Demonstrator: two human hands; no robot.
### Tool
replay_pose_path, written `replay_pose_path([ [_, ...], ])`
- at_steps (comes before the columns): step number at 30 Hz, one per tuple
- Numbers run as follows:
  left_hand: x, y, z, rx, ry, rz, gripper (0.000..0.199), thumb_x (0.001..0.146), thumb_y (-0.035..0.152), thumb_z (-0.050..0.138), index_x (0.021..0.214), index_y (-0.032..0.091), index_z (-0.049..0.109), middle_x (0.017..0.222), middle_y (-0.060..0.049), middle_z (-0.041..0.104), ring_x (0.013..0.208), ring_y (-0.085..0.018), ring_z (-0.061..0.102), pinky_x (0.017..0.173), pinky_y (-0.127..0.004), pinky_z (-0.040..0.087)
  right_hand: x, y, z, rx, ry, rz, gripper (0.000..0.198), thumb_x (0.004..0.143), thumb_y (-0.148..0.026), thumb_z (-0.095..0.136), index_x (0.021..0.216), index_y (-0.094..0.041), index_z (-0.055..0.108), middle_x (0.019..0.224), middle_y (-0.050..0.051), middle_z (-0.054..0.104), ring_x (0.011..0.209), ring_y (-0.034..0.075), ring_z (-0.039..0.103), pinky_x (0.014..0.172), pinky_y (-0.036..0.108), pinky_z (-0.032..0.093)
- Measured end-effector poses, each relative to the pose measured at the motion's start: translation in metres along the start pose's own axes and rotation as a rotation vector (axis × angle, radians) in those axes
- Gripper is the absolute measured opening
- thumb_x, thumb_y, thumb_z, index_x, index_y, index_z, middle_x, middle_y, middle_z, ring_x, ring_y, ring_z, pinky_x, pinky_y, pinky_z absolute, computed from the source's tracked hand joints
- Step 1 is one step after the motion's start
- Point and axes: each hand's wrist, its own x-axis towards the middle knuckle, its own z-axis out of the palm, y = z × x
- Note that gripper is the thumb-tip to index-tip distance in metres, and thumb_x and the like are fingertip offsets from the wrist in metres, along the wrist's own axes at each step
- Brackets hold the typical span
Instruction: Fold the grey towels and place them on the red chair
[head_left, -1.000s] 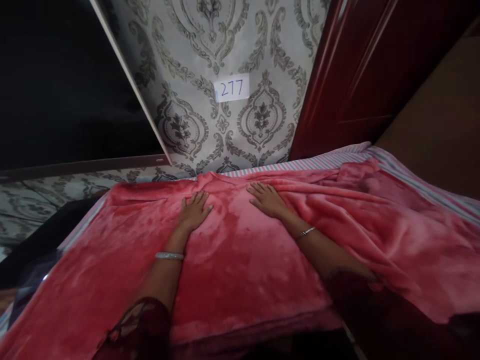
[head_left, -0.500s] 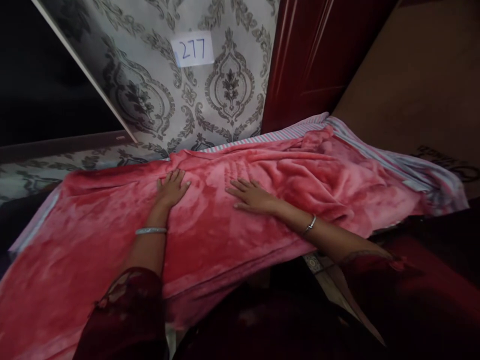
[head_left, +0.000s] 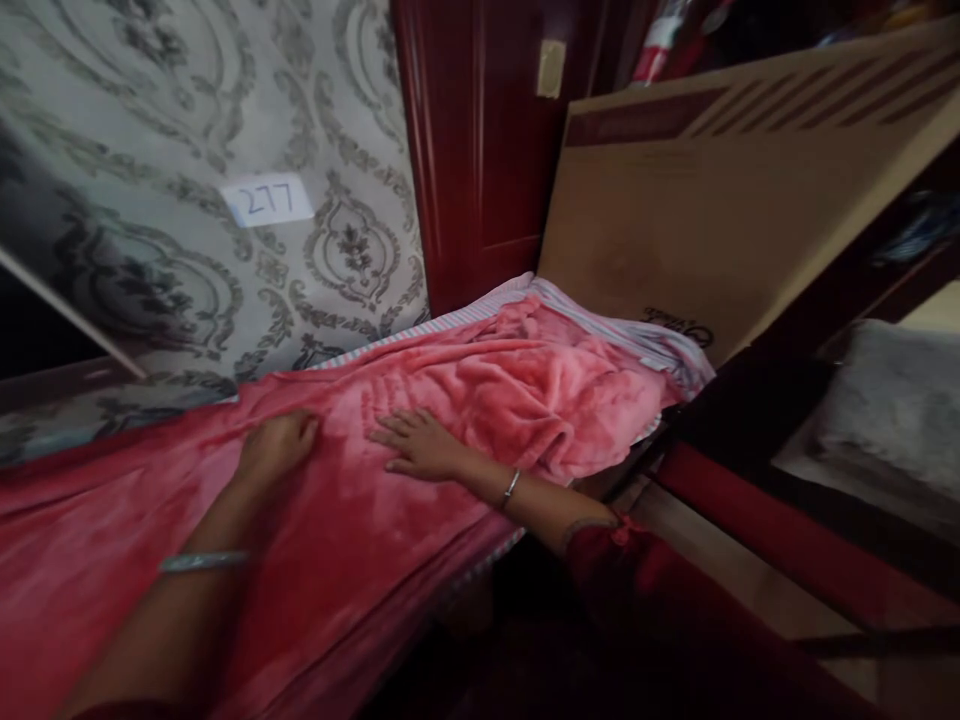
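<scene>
A pink-red plush blanket (head_left: 322,540) covers the long surface before me, smooth on the left and rumpled into folds on the right. Flat on it lies my right hand (head_left: 420,443), fingers spread and palm down, close to the folds. My left hand (head_left: 277,443), left of it and over the smooth part, has its fingers curled in a loose fist. No cloth shows bunched in that fist, though its underside is hidden from me. Striped cloth (head_left: 637,340) shows from under the blanket along the back and right end.
Behind the blanket is a patterned wall (head_left: 300,120) with a paper marked 277 (head_left: 268,200). A dark red door panel (head_left: 480,140) and a large cardboard sheet or box (head_left: 660,220) stand at the back right. A dark screen (head_left: 45,320) is at left, a greyish fluffy thing (head_left: 900,410) at far right.
My view has swung right, bringing in more of the cardboard. The left hand, flat and spread before, has curled its fingers; the right hand stays flat on the blanket.
</scene>
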Motion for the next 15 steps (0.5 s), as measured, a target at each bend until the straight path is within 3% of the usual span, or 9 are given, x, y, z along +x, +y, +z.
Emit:
replay_pose_path([
  [4,0.022,0.051,0.011,-0.135,-0.007,0.253,0.050,0.089,0.040,0.044,0.127,0.016,0.067,0.131,-0.014,0.070,0.122,-0.026,0.065,0.106,-0.036,0.049,-0.009,0.000,0.000,0.034,0.025,0.026,0.059,0.101,-0.049,0.055,0.156,-0.028,0.043,0.166,0.008,0.032,0.152,0.027,0.029,0.124,0.054,0.023],
  [7,0.022,0.074,0.030,-0.140,0.069,0.330,0.053,0.091,0.039,0.038,0.130,0.015,0.065,0.140,-0.014,0.064,0.134,-0.027,0.056,0.116,-0.041,0.042,-0.035,0.005,-0.004,0.143,0.012,-0.027,0.053,0.100,-0.044,0.058,0.149,-0.025,0.052,0.163,0.009,0.038,0.152,0.026,0.032,0.123,0.050,0.028],
  [11,0.019,0.074,0.054,-0.134,0.176,0.349,0.058,0.095,0.039,0.029,0.136,0.014,0.061,0.144,-0.015,0.061,0.139,-0.029,0.052,0.119,-0.048,0.040,-0.091,0.032,-0.029,0.500,0.038,-0.145,0.036,0.101,-0.040,0.055,0.130,-0.022,0.069,0.133,0.007,0.069,0.125,0.020,0.062,0.106,0.034,0.047],
  [13,0.021,0.068,0.061,-0.154,0.194,0.363,0.058,0.095,0.042,0.030,0.137,0.017,0.060,0.145,-0.014,0.060,0.139,-0.029,0.052,0.118,-0.049,0.040,-0.119,0.062,-0.053,0.596,0.243,0.013,0.038,0.102,-0.042,0.051,0.125,-0.021,0.072,0.119,0.007,0.075,0.106,0.019,0.071,0.094,0.032,0.054],
  [15,0.024,0.064,0.064,-0.166,0.199,0.363,0.059,0.095,0.045,0.031,0.137,0.017,0.060,0.145,-0.014,0.060,0.139,-0.030,0.052,0.119,-0.049,0.040,-0.143,0.103,-0.079,0.538,0.562,0.242,0.041,0.101,-0.043,0.047,0.125,-0.020,0.071,0.120,0.008,0.075,0.106,0.021,0.070,0.094,0.035,0.054],
])
